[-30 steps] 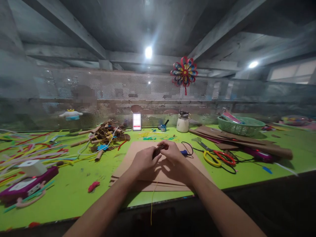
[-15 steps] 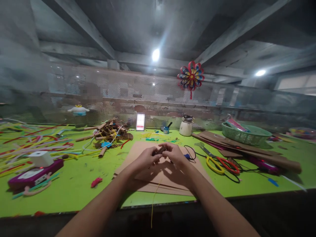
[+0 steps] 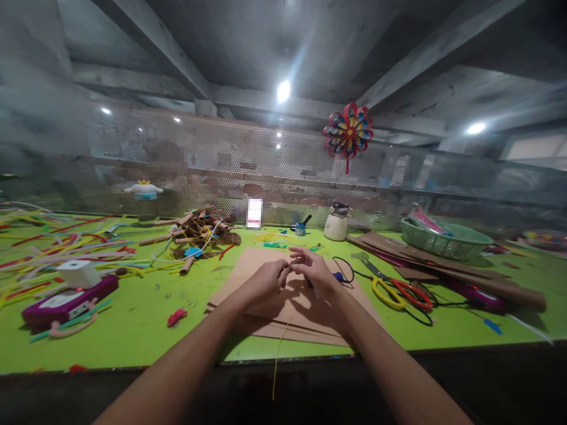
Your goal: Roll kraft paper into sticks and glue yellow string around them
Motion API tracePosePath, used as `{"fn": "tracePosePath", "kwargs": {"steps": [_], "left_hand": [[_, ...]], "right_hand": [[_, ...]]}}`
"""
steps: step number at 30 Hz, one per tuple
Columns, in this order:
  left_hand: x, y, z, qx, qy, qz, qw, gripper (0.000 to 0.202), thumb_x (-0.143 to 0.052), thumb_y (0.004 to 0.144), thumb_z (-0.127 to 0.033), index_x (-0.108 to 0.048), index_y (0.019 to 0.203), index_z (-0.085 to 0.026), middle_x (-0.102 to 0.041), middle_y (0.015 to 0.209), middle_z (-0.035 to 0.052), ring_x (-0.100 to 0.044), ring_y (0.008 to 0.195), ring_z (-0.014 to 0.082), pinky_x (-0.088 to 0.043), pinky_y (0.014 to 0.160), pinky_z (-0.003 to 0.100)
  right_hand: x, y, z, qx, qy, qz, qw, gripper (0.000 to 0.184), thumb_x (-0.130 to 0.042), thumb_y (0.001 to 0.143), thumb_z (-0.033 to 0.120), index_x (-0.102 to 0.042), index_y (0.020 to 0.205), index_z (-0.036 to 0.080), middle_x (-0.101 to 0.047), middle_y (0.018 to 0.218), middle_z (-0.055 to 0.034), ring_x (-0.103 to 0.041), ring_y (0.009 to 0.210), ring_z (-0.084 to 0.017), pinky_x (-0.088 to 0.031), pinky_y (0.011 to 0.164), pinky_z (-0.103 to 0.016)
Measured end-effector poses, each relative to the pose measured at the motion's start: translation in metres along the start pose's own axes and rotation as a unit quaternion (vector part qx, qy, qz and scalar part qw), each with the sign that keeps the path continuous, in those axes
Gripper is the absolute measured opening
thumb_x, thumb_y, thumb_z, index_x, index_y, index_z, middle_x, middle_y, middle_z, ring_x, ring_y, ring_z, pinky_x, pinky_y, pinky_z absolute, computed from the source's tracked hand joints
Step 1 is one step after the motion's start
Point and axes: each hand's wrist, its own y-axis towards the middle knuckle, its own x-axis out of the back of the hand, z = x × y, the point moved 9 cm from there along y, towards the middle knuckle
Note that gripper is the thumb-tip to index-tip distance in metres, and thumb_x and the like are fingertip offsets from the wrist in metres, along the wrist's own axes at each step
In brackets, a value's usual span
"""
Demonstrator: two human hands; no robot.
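Observation:
My left hand [image 3: 266, 281] and my right hand [image 3: 315, 273] meet above a stack of brown cardboard sheets [image 3: 290, 307] on the green table [image 3: 133, 330]. Both hands have their fingers pinched together around a small dark piece between them; it is almost wholly hidden now. A thin yellow strand [image 3: 278, 354] hangs down from under my hands over the table's front edge. My right hand's upper fingers are partly raised.
Yellow and red scissors [image 3: 401, 293] and a black cord lie right of the cardboard. A green basket [image 3: 445, 241], brown strips, a white jar [image 3: 337, 223], a scrap pile [image 3: 201, 236], coloured strips at left and a purple box [image 3: 66, 298] surround it. Mesh screen behind.
The small brown piece that showed between my fingers is now covered by them. My hands stayed together over the cardboard; the view shifted slightly.

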Motion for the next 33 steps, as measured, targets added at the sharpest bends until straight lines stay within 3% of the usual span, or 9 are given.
{"fn": "tracePosePath", "kwargs": {"steps": [4, 8, 11, 14, 18, 26, 29, 33], "left_hand": [[-0.001, 0.001, -0.002, 0.032, 0.030, 0.011, 0.999, 0.018, -0.042, 0.077, -0.020, -0.052, 0.063, -0.019, -0.051, 0.048, -0.0002, -0.044, 0.047, 0.0123, -0.028, 0.051, 0.024], [-0.006, 0.002, 0.003, 0.075, 0.015, 0.033, 0.997, 0.018, -0.040, 0.078, -0.022, -0.051, 0.064, -0.017, -0.053, 0.050, 0.0002, -0.047, 0.047, 0.0124, -0.031, 0.048, 0.023], [-0.014, 0.001, 0.003, 0.083, -0.037, 0.077, 0.993, 0.019, -0.040, 0.080, -0.026, -0.054, 0.072, -0.016, -0.053, 0.050, 0.0001, -0.048, 0.046, 0.0118, -0.033, 0.046, 0.022], [-0.021, -0.003, -0.003, 0.078, -0.129, 0.138, 0.979, 0.019, -0.043, 0.080, -0.028, -0.056, 0.086, -0.014, -0.060, 0.064, 0.0034, -0.055, 0.054, 0.0131, -0.039, 0.050, 0.023], [-0.022, -0.007, -0.009, 0.077, -0.201, 0.183, 0.959, 0.030, -0.055, 0.070, -0.015, -0.056, 0.100, -0.016, -0.063, 0.087, 0.0078, -0.060, 0.072, 0.0162, -0.045, 0.063, 0.027], [-0.032, -0.014, -0.004, 0.098, -0.296, 0.221, 0.924, 0.048, -0.057, 0.062, -0.007, -0.052, 0.109, -0.016, -0.064, 0.085, 0.0067, -0.062, 0.077, 0.0185, -0.048, 0.072, 0.034], [-0.034, -0.015, -0.001, 0.126, -0.323, 0.208, 0.915, 0.048, -0.059, 0.061, -0.008, -0.050, 0.108, -0.014, -0.064, 0.081, 0.0083, -0.062, 0.070, 0.0185, -0.048, 0.065, 0.032], [-0.032, -0.013, 0.005, 0.179, -0.303, 0.144, 0.925, 0.017, -0.055, 0.072, -0.024, -0.055, 0.081, -0.010, -0.062, 0.067, 0.0091, -0.060, 0.057, 0.0162, -0.047, 0.058, 0.029]], "right_hand": [[-0.001, 0.000, 0.002, 0.002, -0.004, 0.007, 1.000, 0.042, -0.066, 0.065, 0.031, -0.061, 0.105, 0.017, -0.063, 0.086, -0.0059, -0.058, 0.078, -0.017, -0.046, 0.068, -0.029], [0.000, 0.000, -0.003, -0.016, 0.016, 0.008, 1.000, 0.032, -0.069, 0.062, 0.031, -0.066, 0.089, 0.014, -0.064, 0.071, -0.0033, -0.056, 0.063, -0.014, -0.043, 0.060, -0.027], [0.006, 0.001, -0.007, -0.033, 0.016, -0.013, 0.999, 0.031, -0.070, 0.060, 0.031, -0.067, 0.085, 0.013, -0.064, 0.068, -0.0026, -0.055, 0.060, -0.013, -0.042, 0.057, -0.026], [0.010, 0.002, -0.005, -0.024, 0.009, -0.012, 1.000, 0.030, -0.069, 0.061, 0.029, -0.067, 0.086, 0.014, -0.063, 0.069, -0.0020, -0.053, 0.059, -0.012, -0.041, 0.055, -0.025], [0.013, 0.002, -0.002, -0.009, 0.012, -0.002, 1.000, 0.029, -0.067, 0.062, 0.027, -0.067, 0.088, 0.014, -0.062, 0.070, -0.0013, -0.050, 0.058, -0.010, -0.040, 0.056, -0.025], [0.014, 0.000, -0.016, -0.036, 0.045, -0.008, 0.998, 0.032, -0.069, 0.059, 0.030, -0.066, 0.087, 0.013, -0.057, 0.063, 0.0005, -0.046, 0.052, -0.009, -0.036, 0.049, -0.024], [0.014, -0.001, -0.021, -0.044, 0.035, -0.013, 0.998, 0.032, -0.068, 0.061, 0.030, -0.066, 0.088, 0.013, -0.058, 0.061, 0.0006, -0.044, 0.050, -0.009, -0.034, 0.048, -0.024], [0.009, -0.001, -0.023, -0.055, 0.033, -0.003, 0.998, 0.033, -0.068, 0.061, 0.029, -0.066, 0.090, 0.013, -0.061, 0.065, -0.0004, -0.044, 0.051, -0.009, -0.034, 0.049, -0.024]]}}
